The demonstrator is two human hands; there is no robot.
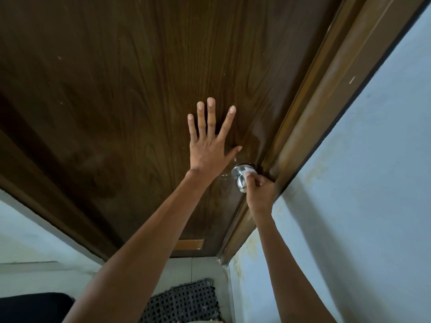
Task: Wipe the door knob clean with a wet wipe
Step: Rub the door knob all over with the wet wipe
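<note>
Your left hand lies flat on the door (fingers spread wide). Your right hand pinches a wipe against the knob.

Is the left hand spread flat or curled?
Spread flat: the left hand lies open on the door, fingers splayed, beside the knob.

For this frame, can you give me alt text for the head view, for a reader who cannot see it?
A person's right hand presses a white wet wipe against a silver door knob on a dark wooden door. The left hand rests flat on the door, fingers spread, above the knob.
</note>
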